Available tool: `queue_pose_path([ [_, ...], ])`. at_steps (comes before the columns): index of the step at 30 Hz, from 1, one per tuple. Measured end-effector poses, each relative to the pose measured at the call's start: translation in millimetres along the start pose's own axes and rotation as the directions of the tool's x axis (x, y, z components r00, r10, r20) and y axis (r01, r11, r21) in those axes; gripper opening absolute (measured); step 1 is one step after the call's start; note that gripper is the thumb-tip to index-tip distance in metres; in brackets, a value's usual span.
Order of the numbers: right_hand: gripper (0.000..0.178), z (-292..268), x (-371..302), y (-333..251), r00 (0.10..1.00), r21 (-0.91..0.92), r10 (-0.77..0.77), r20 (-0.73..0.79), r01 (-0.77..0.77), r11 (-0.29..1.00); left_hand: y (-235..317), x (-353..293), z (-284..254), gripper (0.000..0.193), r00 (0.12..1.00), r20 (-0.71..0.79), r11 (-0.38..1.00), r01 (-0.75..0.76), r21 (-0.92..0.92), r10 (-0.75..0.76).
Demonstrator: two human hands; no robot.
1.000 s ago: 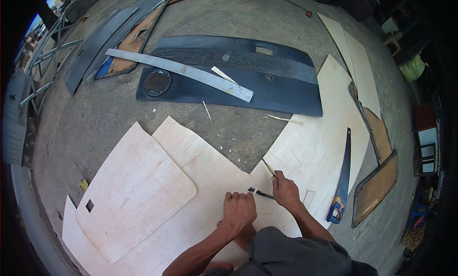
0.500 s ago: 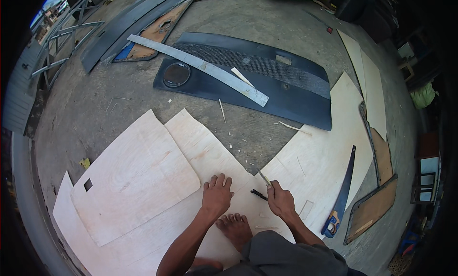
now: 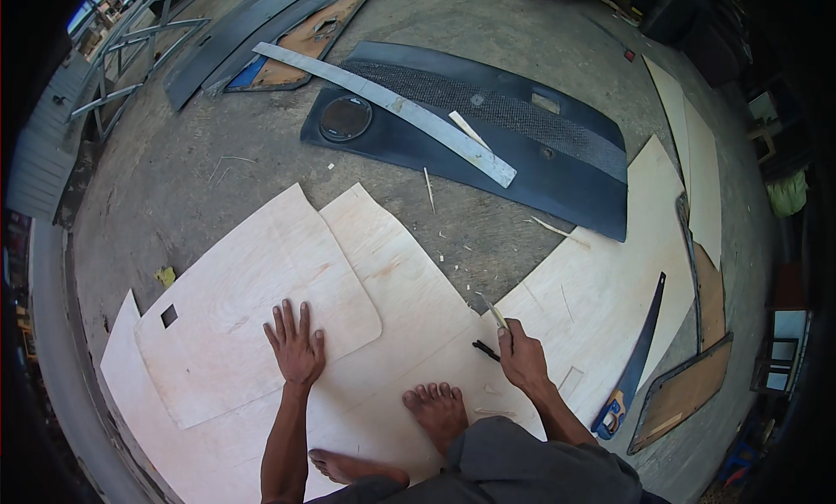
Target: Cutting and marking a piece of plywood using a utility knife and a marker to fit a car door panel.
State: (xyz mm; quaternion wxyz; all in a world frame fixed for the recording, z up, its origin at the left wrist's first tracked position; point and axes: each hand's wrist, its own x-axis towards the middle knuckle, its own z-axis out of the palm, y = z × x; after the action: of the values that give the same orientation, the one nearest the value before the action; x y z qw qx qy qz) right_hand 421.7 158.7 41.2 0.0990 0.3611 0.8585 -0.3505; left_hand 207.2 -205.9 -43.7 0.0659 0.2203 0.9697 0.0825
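My left hand rests with fingers spread on a pale plywood panel, which has a small square hole near its left edge. That panel lies over a larger plywood sheet. In my right hand is a slim knife with a pale handle, its thin blade pointing up and left. The fingers are wrapped round it, above the edge where the sheets meet. Beside that hand lies a small black slender tool. My bare feet stand on the plywood.
A handsaw lies on the right plywood. Ahead on the concrete is a dark door panel with a round speaker, crossed by a long metal strip. Brown board pieces lie at right; metal frames stand far left.
My left hand has moved left, from the lower sheet onto the panel with the hole, and its fingers have spread. My right hand still grips the knife. The whole view has shifted slightly.
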Motion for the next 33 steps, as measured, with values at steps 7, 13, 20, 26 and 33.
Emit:
queue_pose_path([
  [7, 0.025, 6, 16, -16, 1.0, 0.112, 0.013, 0.022, -0.015, 0.994, 60, -16, 13, 0.07, 0.999, -0.034, 1.0, 0.007, -0.007, -0.007],
  [13, 0.025, 13, 32, -25, 0.998, 0.217, 0.003, -0.068, 0.012, 0.976, 144, -38, 30, 0.072, 0.998, 0.052, 0.998, 0.032, -0.061, -0.029],
  [20, 0.03, 39, 39, 15, 0.996, 0.265, 0.031, -0.086, -0.007, 0.964, 173, -35, 43, 0.072, 0.994, 0.013, 0.99, 0.112, -0.081, -0.111],
  [26, 0.036, 49, 40, 4, 0.995, 0.361, 0.104, 0.007, -0.1, 0.927, 175, -29, 42, 0.071, 0.995, 0.023, 0.993, 0.096, -0.074, -0.094],
  [33, 0.034, 64, 38, 12, 0.994, 0.336, 0.08, -0.081, -0.048, 0.941, 140, -48, 31, 0.073, 0.986, 0.068, 0.962, -0.136, -0.237, 0.155],
])
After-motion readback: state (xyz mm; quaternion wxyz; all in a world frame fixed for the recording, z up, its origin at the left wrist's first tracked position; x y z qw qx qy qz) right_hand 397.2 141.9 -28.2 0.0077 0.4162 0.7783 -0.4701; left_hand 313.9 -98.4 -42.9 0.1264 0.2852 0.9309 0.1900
